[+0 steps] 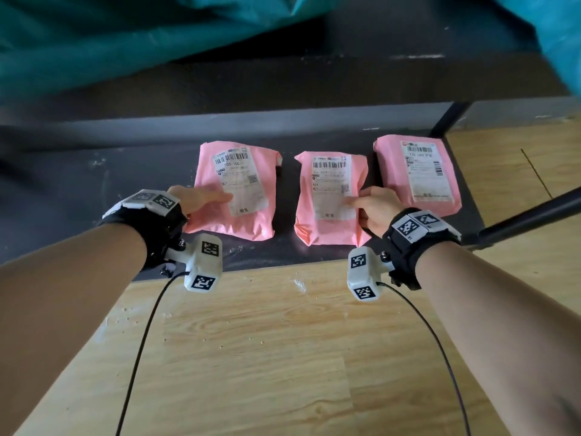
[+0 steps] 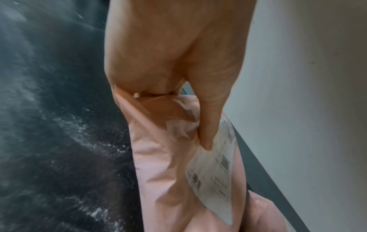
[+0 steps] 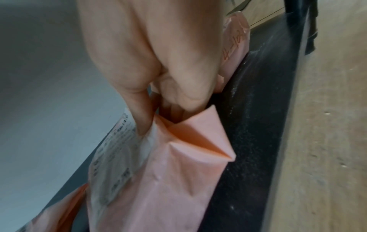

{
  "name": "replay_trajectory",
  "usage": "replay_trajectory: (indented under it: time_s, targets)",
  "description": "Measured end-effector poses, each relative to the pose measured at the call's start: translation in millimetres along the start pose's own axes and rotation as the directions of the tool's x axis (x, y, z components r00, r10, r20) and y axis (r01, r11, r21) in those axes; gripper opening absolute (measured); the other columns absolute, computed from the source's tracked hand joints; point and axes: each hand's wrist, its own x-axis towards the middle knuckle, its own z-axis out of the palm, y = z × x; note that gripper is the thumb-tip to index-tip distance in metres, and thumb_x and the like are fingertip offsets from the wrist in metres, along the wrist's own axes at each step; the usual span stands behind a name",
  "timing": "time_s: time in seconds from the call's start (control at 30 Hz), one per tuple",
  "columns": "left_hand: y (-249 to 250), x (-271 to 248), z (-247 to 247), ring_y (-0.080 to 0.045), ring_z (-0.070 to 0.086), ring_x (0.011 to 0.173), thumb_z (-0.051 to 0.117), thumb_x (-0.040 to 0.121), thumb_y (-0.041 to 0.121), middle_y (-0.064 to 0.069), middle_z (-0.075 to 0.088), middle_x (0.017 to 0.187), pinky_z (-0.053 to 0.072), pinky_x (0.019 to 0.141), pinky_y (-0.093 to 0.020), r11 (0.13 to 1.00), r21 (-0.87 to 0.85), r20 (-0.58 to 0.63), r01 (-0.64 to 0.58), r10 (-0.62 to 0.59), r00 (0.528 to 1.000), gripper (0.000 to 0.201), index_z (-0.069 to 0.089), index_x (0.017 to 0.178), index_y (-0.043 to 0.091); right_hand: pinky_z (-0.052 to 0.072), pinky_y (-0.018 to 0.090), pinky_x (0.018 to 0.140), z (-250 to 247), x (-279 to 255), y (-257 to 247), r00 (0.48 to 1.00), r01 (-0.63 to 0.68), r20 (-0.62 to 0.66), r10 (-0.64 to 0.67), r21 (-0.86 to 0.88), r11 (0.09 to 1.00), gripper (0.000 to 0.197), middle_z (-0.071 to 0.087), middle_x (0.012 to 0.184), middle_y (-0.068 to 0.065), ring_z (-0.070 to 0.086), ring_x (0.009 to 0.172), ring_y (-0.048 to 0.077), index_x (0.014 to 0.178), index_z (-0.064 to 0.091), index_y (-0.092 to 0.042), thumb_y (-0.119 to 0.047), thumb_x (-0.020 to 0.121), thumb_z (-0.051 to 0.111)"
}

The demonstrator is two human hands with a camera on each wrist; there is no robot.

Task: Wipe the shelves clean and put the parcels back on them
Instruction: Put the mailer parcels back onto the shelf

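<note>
Left grip (image 1: 201, 198) clenched on near-left corner of left pink parcel (image 1: 235, 190): thumb on label, fingers tucked under edge per left wrist view (image 2: 170, 62)
Right grip (image 1: 374, 209) clenched likewise on near-right corner of middle pink parcel (image 1: 331, 196); thumb (image 3: 139, 113) on label, fingers under folded flap
Both parcels flat on dark bottom shelf (image 1: 94, 190), labels up, side by side between the two grips
Third pink parcel (image 1: 416, 174) just beyond right grip, by shelf post (image 1: 449, 119), untouched
White dust (image 2: 79, 130) noted on shelf beside left grip, more near front edge
Judged: corner pinches with fingers beneath suit either lifting off or setting down; dust suggests shelf not yet wiped, so likely lifting off
Wooden floor (image 1: 251, 341) under both forearms; teal bags (image 1: 78, 42) on shelf far above grips
</note>
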Motion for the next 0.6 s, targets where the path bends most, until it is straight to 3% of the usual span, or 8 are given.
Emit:
replay_trajectory:
  time_s: [0.07,0.1,0.2,0.27,0.3,0.4,0.5,0.6]
  targets:
    - [-0.2,-21.7,2.7,-0.022,0.072,0.063,0.061,0.085,0.002,-0.014,0.072,0.083,0.056,0.049,-0.029,0.998,-0.058,0.09,0.006,-0.001,0.996,0.011,0.06,0.096,0.001,0.053,0.053,0.089,-1.5,-16.4,-3.1,1.0,-0.004,0.027,0.003,0.04,0.999,0.018,0.066,0.106,0.023,0.065,0.098,0.039,0.081,0.057,-0.003,0.008,0.076,0.071]
    - [-3.9,-28.5,0.3,-0.022,0.072,0.064,0.058,0.087,-0.001,-0.014,0.072,0.084,0.055,0.047,-0.028,0.996,-0.093,0.114,0.014,-0.004,0.993,0.012,0.059,0.099,0.001,0.052,0.053,0.089,-3.8,-24.2,-3.6,0.999,-0.008,0.043,0.005,0.054,0.999,0.018,0.065,0.107,0.024,0.065,0.099,0.04,0.08,0.056,-0.004,0.007,0.077,0.07]
    - [-17.2,-54.5,-11.3,-0.032,0.071,0.09,0.069,0.075,-0.001,-0.018,0.07,0.107,0.058,0.062,-0.036,0.984,-0.171,0.124,0.057,-0.036,0.992,0.046,0.057,0.12,0.0,0.051,0.054,0.091,-9.5,-58.4,-9.8,0.996,-0.05,0.082,0.044,0.07,0.996,0.017,0.065,0.107,0.024,0.064,0.101,0.04,0.081,0.054,-0.005,0.004,0.08,0.067]
    - [-25.8,-80.9,-18.0,-0.036,0.066,0.101,0.071,0.071,-0.002,-0.021,0.065,0.116,0.058,0.074,-0.044,0.982,-0.162,0.149,0.102,-0.078,0.986,0.057,0.053,0.126,-0.001,0.051,0.054,0.091,-11.9,-85.4,-14.3,0.993,-0.086,0.088,0.079,0.073,0.994,0.015,0.064,0.104,0.024,0.064,0.1,0.041,0.083,0.055,-0.004,0.004,0.081,0.066]
    - [-30.6,-94.8,-20.1,-0.036,0.066,0.101,0.071,0.07,-0.003,-0.023,0.064,0.117,0.058,0.076,-0.045,0.981,-0.156,0.154,0.118,-0.094,0.984,0.059,0.052,0.127,-0.002,0.051,0.055,0.09,-12.5,-99.2,-16.3,0.991,-0.101,0.094,0.095,0.063,0.993,0.014,0.064,0.104,0.026,0.064,0.099,0.042,0.084,0.056,-0.003,0.004,0.081,0.067]
    - [-49.9,-137.9,-27.6,-0.035,0.069,0.085,0.078,0.061,0.001,-0.027,0.063,0.114,0.06,0.061,-0.039,0.963,-0.177,0.14,0.202,-0.179,0.974,0.06,0.058,0.117,-0.006,0.057,0.047,0.079,-14.9,-141.6,-22.6,0.981,-0.146,0.135,0.14,0.034,0.989,0.014,0.065,0.103,0.026,0.067,0.089,0.037,0.087,0.056,0.0,0.005,0.08,0.068]
    - [-63.0,-197.5,-34.0,-0.038,0.068,0.093,0.084,0.055,0.006,-0.026,0.066,0.11,0.057,0.079,-0.047,0.953,-0.188,0.089,0.239,-0.226,0.97,0.06,0.062,0.11,-0.008,0.058,0.04,0.07,-15.6,-182.6,-26.4,0.959,-0.205,0.199,0.202,-0.002,0.979,0.015,0.066,0.099,0.022,0.068,0.085,0.033,0.092,0.056,0.002,0.003,0.081,0.067]
    - [-75.5,-257.0,-40.5,-0.026,0.071,0.059,0.069,0.075,-0.005,-0.018,0.072,0.077,0.056,0.047,-0.029,0.928,-0.256,0.014,0.27,-0.275,0.961,0.016,0.062,0.09,-0.005,0.058,0.042,0.068,-16.0,-223.3,-29.2,0.944,-0.234,0.232,0.236,-0.035,0.972,0.018,0.068,0.098,0.022,0.069,0.085,0.035,0.096,0.057,0.003,0.002,0.081,0.068]
